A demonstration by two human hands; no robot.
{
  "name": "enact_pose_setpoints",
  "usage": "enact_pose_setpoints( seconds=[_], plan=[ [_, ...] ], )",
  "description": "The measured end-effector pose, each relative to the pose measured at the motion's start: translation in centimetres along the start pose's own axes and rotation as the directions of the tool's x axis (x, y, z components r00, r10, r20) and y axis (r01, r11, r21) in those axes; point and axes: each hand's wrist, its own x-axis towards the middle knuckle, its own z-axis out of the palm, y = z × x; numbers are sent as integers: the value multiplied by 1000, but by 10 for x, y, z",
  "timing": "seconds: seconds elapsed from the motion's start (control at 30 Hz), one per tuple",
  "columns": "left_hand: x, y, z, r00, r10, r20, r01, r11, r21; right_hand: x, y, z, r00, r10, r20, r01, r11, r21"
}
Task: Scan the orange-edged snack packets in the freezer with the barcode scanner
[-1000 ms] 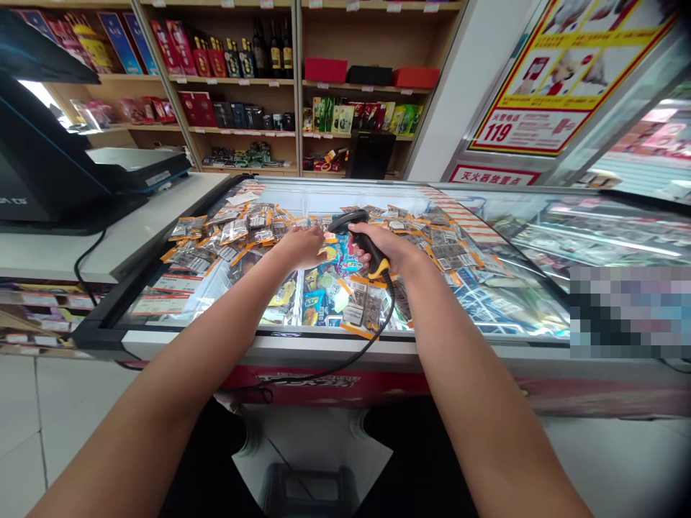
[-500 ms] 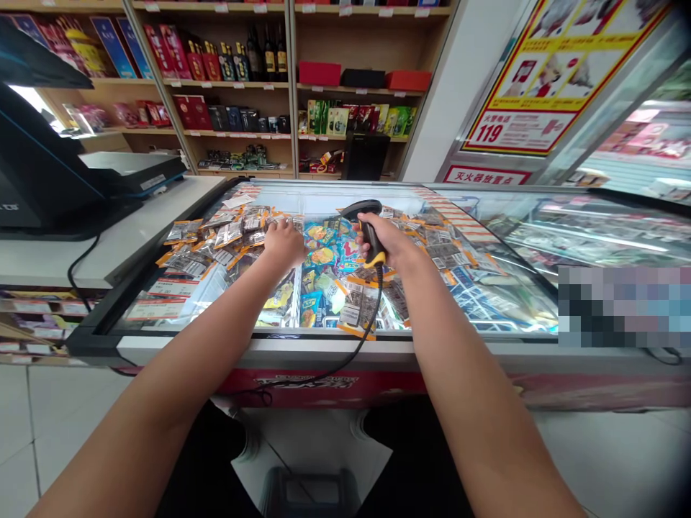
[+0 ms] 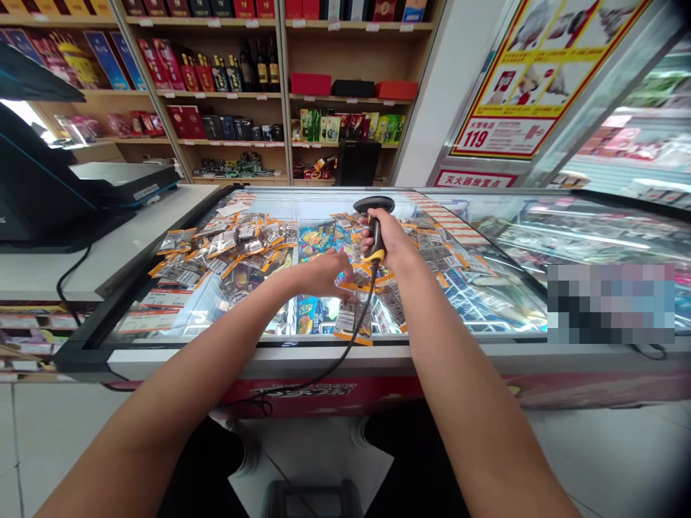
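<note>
My right hand (image 3: 386, 237) is wrapped round the handle of a black and yellow barcode scanner (image 3: 373, 205), held over the glass top of a freezer. The scanner's cord (image 3: 353, 334) drops from the handle and curves toward the front edge. My left hand (image 3: 327, 273) is open, fingers apart, just left of the scanner and close above a small orange-edged packet (image 3: 353, 320). Whether the fingertips touch that packet, I cannot tell. A pile of similar packets (image 3: 237, 241) lies on the glass to the left. More such packets (image 3: 432, 244) lie to the right, partly behind my right hand.
Blue snack bags show through the freezer glass (image 3: 318, 194). A counter (image 3: 102, 266) with a dark machine (image 3: 37, 180) stands at the left. Shelves of boxes and bottles (image 3: 259, 68) line the back. A stool (image 3: 313, 496) is on the floor between my legs.
My left hand has moved from the left pile toward the packet near the front middle, and its fingers have spread. My right hand keeps the scanner, its head tilted slightly differently.
</note>
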Motion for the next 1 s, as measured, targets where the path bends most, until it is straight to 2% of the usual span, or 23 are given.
enact_pose_setpoints(
  seconds=[0.13,0.23,0.27,0.37,0.43,0.5,0.57,0.67,0.77,1.0],
  plan=[
    [-3,-16,-7,993,-70,-90,52,979,-195,-4,-2,2,999,21,27,-22,999,30],
    [-3,-38,-13,947,-216,-237,119,922,-368,-5,-3,1,995,26,94,-33,997,65],
    [-3,-48,-15,908,-278,-312,143,908,-393,-5,-3,0,993,29,116,-37,997,65],
    [-4,-77,-16,733,-414,-540,272,906,-325,-6,-2,-1,980,65,189,-67,998,5],
    [-5,-93,-16,632,-456,-627,332,890,-314,-7,1,-1,962,121,244,-102,991,-87],
    [-6,-104,-16,574,-488,-658,352,872,-340,-8,5,1,939,189,287,-134,970,-202],
    [-8,-110,-16,553,-524,-648,352,852,-388,-8,10,4,917,232,324,-131,943,-305],
    [-8,-111,-15,559,-581,-591,346,812,-471,-8,19,7,895,200,400,-39,926,-376],
    [-7,-108,-15,576,-617,-536,332,776,-536,-6,26,9,876,158,456,25,929,-369],
    [-5,-109,-14,573,-656,-491,342,736,-585,-7,25,10,859,170,483,5,940,-340]
  ],
)
